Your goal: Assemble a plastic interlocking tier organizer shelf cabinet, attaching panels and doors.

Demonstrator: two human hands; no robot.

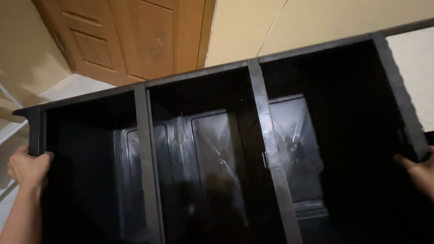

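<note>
A large black plastic bin [253,77] with three open compartments fills most of the head view, tilted with its open top facing me. My left hand [28,168] grips its left end wall near the rim. At the far right, my right hand [418,169] holds the right end wall, mostly cut off by the picture's edge. Two black dividers run across the bin, and its glossy inner bottom shows moulded panels.
A brown wooden door [131,36] stands behind the bin at the upper left. Cream walls [316,22] rise behind its far rim. A pale floor or ledge [77,86] shows at the left.
</note>
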